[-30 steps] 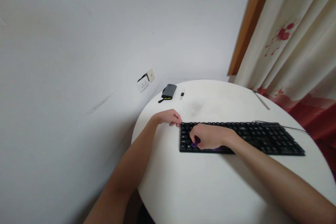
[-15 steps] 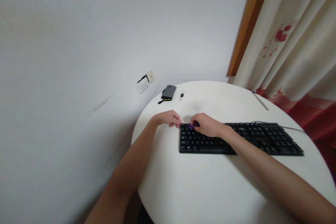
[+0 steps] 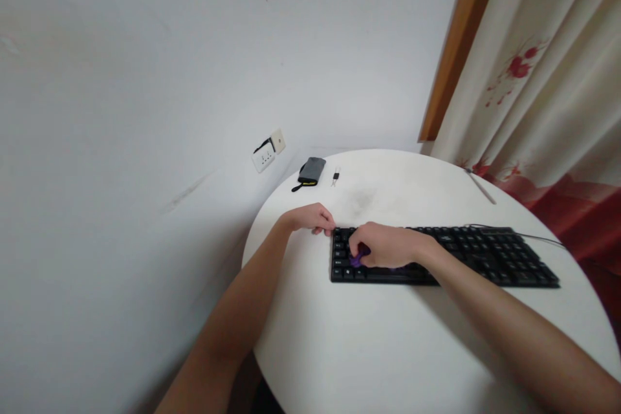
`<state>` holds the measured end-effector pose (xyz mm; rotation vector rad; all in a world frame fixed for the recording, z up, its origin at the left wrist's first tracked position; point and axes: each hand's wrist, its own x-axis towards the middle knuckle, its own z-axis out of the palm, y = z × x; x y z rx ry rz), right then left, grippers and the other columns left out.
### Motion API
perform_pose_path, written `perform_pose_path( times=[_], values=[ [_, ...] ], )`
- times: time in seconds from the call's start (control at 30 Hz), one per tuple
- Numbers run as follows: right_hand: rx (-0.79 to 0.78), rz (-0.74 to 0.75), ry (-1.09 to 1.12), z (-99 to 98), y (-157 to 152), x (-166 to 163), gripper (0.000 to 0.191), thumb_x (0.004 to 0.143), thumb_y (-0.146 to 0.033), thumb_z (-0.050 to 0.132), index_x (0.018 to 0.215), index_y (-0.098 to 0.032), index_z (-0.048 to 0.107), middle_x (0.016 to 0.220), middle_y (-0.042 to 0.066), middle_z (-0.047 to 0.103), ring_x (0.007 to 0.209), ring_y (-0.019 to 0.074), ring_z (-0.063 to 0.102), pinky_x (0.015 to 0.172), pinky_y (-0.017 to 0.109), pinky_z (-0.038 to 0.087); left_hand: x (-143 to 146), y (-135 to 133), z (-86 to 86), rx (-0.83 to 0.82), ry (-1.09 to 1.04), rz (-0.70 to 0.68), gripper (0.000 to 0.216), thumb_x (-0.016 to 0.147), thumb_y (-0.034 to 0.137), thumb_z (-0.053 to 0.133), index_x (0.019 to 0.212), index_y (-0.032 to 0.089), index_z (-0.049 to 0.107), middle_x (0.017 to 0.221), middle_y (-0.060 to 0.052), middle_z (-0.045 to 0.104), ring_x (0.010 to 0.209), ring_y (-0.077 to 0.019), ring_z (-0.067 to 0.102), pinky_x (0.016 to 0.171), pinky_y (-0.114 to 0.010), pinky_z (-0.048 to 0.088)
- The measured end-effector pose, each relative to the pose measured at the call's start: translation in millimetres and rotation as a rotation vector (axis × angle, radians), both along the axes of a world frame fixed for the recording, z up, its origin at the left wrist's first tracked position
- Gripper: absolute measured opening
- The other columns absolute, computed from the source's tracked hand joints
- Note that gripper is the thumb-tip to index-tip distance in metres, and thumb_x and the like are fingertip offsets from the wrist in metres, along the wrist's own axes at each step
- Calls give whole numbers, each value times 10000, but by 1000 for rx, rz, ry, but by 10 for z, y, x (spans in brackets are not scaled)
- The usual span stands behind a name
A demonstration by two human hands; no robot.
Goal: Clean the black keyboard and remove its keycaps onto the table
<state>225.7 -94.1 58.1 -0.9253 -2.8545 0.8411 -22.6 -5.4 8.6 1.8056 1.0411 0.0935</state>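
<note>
A black keyboard (image 3: 478, 259) lies across the white round table. My right hand (image 3: 383, 246) is over its left part, closed on a crumpled purple cloth (image 3: 358, 260) pressed against the keys. Most of the cloth is hidden under my palm and fingers; a bit of purple shows below the palm. At the keyboard's upper left corner, my left hand (image 3: 314, 217) has its fingers curled and its fingertips touching the edge.
On the white table (image 3: 330, 336), a grey pouch (image 3: 312, 171) and a small black-and-white item (image 3: 336, 176) lie toward the back left. A thin stick-like tool (image 3: 481, 187) is at the back right. A cable (image 3: 541, 239) trails from the keyboard. Wall and curtain (image 3: 548, 110) stand behind.
My right hand has slid the purple cloth toward me, from the top key rows down to the lower rows. My left hand stays at the corner.
</note>
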Motion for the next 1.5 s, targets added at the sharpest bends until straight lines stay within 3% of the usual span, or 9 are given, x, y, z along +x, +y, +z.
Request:
perform_pose_path(
  times=[0.13,0.2,0.57,0.63,0.8,0.87,1.07,1.3,1.5],
  values=[
    [217,-231,71,-124,169,-8,194,783,-87,537,892,-150,684,881,77,686,776,163,577,688,240,385,-7,10,-17,7,-7,-5,248,725,349,655,785,120,726,729,-44,699,477,-73,454,484,-215,308],
    [245,-262,28,-176,213,-7,186,777,-79,541,883,-146,678,900,95,684,810,179,585,699,246,381,-10,13,-22,9,-6,-1,244,721,339,653,799,122,730,722,-40,698,473,-73,455,480,-214,307],
    [-46,72,-114,-6,-51,-3,202,674,-101,616,835,-188,700,802,23,690,641,135,569,536,213,361,1,12,-13,3,6,7,236,718,324,646,788,115,729,707,-43,693,466,-72,448,485,-218,316],
    [-50,44,-48,-3,8,10,190,708,-122,618,864,-185,706,810,24,693,651,133,571,565,214,376,1,10,-9,3,3,5,237,717,333,649,776,116,725,704,-41,689,469,-72,451,489,-217,319],
    [239,-297,115,-161,307,35,182,762,-69,558,853,-141,698,850,80,693,755,170,583,697,248,404,-5,7,-14,8,-5,-1,245,714,347,655,780,121,722,721,-42,694,480,-76,467,489,-215,325],
    [281,-353,136,-239,386,28,187,755,-55,564,854,-137,700,870,92,695,792,183,594,727,255,410,-3,6,-16,12,-4,3,244,715,347,655,780,122,722,725,-43,697,475,-74,465,482,-214,318],
    [266,-125,184,-290,363,-20,238,790,-60,546,920,-162,718,941,78,699,857,178,619,786,250,419,5,7,-7,2,9,4,249,714,340,657,804,119,729,729,-44,701,474,-72,462,481,-210,313],
    [206,-201,-67,-148,382,66,222,756,-63,577,892,-155,727,907,98,718,832,201,632,744,255,419,-7,11,-23,-5,3,23,220,694,299,641,789,119,724,698,-37,689,474,-77,463,490,-215,326],
    [301,-226,47,-170,365,24,209,787,-66,547,901,-144,704,924,100,695,849,193,610,774,257,411,-3,16,-28,3,7,7,243,707,341,651,782,121,724,715,-40,697,475,-75,462,480,-215,311]
  ],
)
